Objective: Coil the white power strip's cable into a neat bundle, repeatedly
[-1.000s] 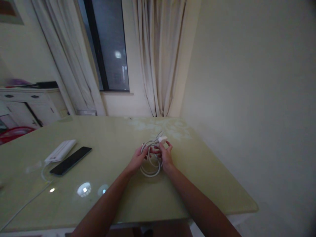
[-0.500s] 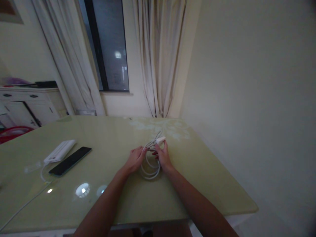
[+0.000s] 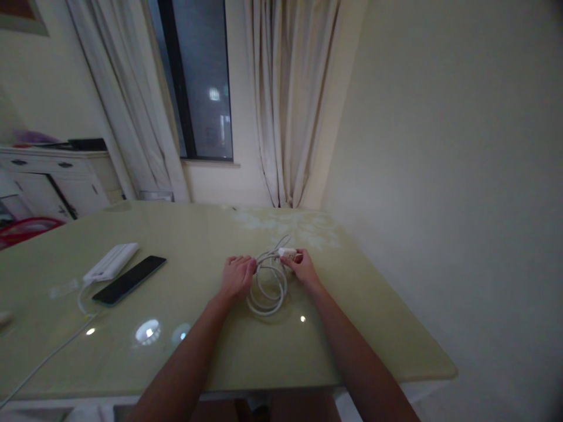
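A coiled white cable (image 3: 265, 309) hangs in loops between my two hands, just over or on the table; which of the two I cannot tell. My left hand (image 3: 238, 275) is closed on the left side of the loops, near their top. With fingers and thumb, my right hand (image 3: 302, 268) grips a white plug block (image 3: 288, 252) beside the coil's upper right. Thin cable strands stick up past the block, pointing away from me.
On the left of the pale green table (image 3: 189, 234) lie a white power bank (image 3: 112, 262) and a black phone (image 3: 131, 280). A thin white cord (image 3: 48, 358) runs to the near left edge. A wall (image 3: 417, 176) borders the right side.
My right hand has shifted slightly right with the plug block, which now lies more level. My left hand has moved a little left, and the loops show more openly between them.
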The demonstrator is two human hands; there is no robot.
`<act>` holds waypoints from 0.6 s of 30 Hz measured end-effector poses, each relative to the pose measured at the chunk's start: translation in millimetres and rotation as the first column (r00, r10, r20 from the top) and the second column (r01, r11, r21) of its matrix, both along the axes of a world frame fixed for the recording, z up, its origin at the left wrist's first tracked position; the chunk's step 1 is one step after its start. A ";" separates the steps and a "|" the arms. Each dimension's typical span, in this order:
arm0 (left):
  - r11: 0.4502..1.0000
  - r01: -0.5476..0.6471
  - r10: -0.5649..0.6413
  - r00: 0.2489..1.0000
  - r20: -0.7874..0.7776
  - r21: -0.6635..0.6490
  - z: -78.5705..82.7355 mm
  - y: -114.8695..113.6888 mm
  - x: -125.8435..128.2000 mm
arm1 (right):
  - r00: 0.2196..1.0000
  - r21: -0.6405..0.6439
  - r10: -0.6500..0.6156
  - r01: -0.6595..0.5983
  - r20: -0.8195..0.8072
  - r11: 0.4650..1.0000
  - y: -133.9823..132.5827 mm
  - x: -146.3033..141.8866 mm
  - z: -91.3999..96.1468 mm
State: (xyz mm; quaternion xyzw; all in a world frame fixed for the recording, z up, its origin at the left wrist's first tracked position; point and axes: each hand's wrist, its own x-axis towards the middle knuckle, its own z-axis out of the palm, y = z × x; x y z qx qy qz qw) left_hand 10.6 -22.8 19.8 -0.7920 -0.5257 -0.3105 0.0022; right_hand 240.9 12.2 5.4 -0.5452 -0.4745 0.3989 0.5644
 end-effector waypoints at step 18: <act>0.743 -0.668 0.664 0.742 -0.088 -0.032 12.9 9.2 -53.3 | 0.834 0.101 -0.551 0.547 0.016 0.831 19.6 73.4 4.5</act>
